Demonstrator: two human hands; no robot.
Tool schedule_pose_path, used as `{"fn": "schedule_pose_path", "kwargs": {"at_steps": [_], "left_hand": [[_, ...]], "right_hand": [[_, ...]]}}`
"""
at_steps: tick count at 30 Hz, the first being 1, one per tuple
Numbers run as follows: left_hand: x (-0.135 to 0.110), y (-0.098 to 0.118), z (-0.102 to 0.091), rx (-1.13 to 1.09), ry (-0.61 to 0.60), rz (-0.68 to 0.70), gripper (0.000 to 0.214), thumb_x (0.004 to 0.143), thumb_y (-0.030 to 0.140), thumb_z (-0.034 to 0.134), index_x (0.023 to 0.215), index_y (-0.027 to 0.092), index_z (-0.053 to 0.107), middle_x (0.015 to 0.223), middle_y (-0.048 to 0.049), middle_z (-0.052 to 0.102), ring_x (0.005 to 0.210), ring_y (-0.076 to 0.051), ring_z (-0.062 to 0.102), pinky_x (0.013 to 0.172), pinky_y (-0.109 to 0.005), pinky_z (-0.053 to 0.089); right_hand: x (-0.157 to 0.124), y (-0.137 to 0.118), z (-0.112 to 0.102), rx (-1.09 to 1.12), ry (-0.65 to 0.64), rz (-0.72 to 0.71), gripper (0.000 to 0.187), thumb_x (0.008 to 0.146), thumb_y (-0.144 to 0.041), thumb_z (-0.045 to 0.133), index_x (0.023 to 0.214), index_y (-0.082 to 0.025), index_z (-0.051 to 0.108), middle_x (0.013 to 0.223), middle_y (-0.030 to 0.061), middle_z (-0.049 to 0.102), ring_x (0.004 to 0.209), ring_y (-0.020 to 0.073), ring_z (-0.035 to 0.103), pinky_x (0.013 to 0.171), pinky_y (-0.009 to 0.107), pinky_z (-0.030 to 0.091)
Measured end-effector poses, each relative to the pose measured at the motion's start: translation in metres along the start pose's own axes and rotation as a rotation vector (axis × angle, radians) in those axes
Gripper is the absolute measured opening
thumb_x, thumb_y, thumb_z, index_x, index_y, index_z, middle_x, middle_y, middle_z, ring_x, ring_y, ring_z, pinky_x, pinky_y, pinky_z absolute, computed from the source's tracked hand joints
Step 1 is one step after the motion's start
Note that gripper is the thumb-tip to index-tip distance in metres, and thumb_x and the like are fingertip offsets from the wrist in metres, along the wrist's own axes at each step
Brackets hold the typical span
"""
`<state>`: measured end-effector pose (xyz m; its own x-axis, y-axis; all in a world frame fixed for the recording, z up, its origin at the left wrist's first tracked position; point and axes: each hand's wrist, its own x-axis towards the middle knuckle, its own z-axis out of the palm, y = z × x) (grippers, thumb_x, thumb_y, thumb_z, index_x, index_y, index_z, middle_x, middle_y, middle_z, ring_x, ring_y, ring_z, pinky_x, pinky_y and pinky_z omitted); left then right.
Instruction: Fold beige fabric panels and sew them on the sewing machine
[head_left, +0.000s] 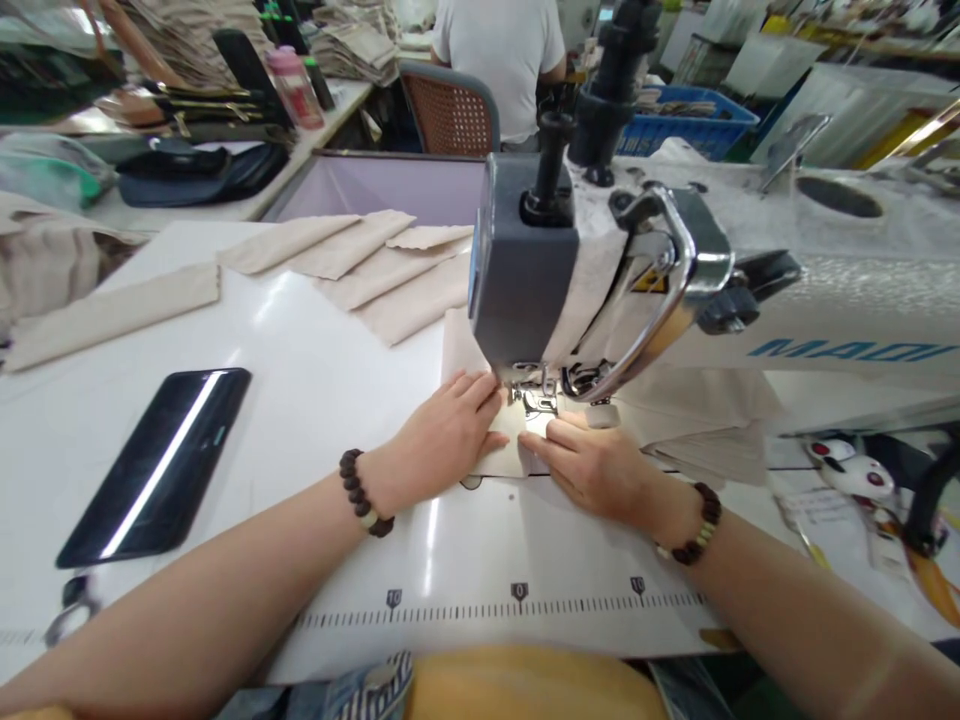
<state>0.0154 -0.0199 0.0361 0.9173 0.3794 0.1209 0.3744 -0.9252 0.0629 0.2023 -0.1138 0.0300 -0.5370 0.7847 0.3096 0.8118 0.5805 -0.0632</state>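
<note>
Beige fabric [504, 462] lies under the presser foot [540, 402] of a sewing machine [525, 270]. My left hand [450, 425] rests flat on this cloth to the left of the needle area, thumb apart from the fingers. On the other side, my right hand [596, 465] has its fingers bent close together at the cloth's right edge, near the foot. Its fingertips are partly hidden, but they appear to grip the cloth. More beige cloth [697, 420] lies folded beyond my right hand, beneath the machine arm.
Several beige strips [405, 275] lie across the table's far side. A dark phone [157, 465] is at left, and a ruler scale [517, 603] runs along the front edge. Small items [855, 475] lie at right. Ahead, a person [499, 65] sits on a brown chair [450, 110].
</note>
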Motion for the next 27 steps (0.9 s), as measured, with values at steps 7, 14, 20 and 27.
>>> {"fn": "schedule_pose_path", "kwargs": {"at_steps": [7,14,20,27], "left_hand": [[0.0014,-0.0034,0.0029,0.05,0.007,-0.004,0.03,0.09,0.032,0.044,0.104,0.007,0.054,0.104,-0.0139,0.053,0.108,-0.028,0.046,0.091,-0.042,0.039],[0.0027,-0.0059,0.0054,0.087,-0.007,0.011,0.037,0.091,0.032,0.043,0.112,0.003,0.051,0.107,-0.016,0.052,0.112,-0.029,0.044,0.091,-0.042,0.039],[0.0034,-0.0077,0.0068,0.093,0.022,0.018,0.037,0.091,0.033,0.042,0.113,0.004,0.051,0.107,-0.0155,0.053,0.11,-0.027,0.045,0.092,-0.042,0.038],[0.0032,-0.0064,0.0045,0.07,0.011,0.001,0.033,0.09,0.031,0.045,0.109,0.005,0.053,0.104,-0.014,0.055,0.108,-0.027,0.048,0.094,-0.042,0.038]], "right_hand": [[0.0011,0.0,0.0033,-0.021,-0.032,0.05,0.026,0.089,-0.012,0.036,0.097,-0.013,0.06,0.07,0.004,0.055,0.066,0.0166,0.047,0.059,0.028,0.033],[0.0008,0.0009,0.0067,-0.034,-0.027,0.054,0.027,0.087,-0.012,0.037,0.099,-0.013,0.061,0.07,0.0041,0.054,0.064,0.0171,0.046,0.058,0.029,0.032],[0.0005,-0.0003,0.0076,-0.015,-0.03,0.075,0.025,0.086,-0.012,0.038,0.098,-0.013,0.06,0.069,0.0036,0.054,0.064,0.0163,0.046,0.058,0.028,0.031],[0.0003,-0.0017,0.0072,0.003,-0.032,0.095,0.025,0.084,-0.011,0.039,0.098,-0.013,0.06,0.069,0.0032,0.054,0.063,0.0159,0.045,0.058,0.028,0.03]]}}
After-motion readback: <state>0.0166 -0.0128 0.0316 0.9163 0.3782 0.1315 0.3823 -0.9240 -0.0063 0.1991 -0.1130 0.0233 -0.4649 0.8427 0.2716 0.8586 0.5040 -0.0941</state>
